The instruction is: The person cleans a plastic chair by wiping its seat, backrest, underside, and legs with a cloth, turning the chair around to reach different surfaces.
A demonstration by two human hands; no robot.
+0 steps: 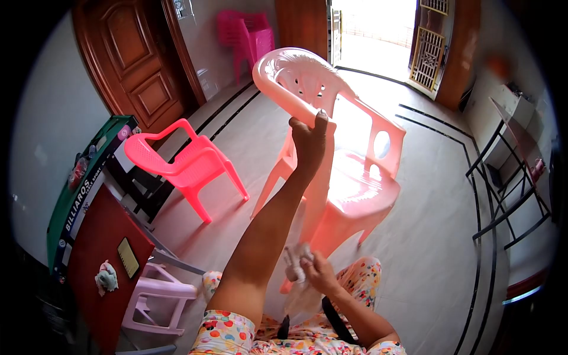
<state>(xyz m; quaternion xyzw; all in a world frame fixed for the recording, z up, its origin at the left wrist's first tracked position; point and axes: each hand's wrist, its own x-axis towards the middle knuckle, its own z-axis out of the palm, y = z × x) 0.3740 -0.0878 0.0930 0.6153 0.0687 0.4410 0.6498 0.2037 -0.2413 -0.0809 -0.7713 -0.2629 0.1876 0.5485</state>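
Observation:
My left hand is wrapped round the front end of an armrest on a pale pink plastic chair, arm stretched forward. The chair stands turned to the right, its curved back toward the bright doorway. Low in front of my lap, my right hand is closed on a crumpled whitish cloth, part of which hangs down. The cloth is close to the chair's near front leg.
A bright pink child-size chair stands left. Nearer are a red table bearing a notebook and a crumpled cloth, and a lilac stool. Stacked pink chairs stand behind; a black metal frame is right.

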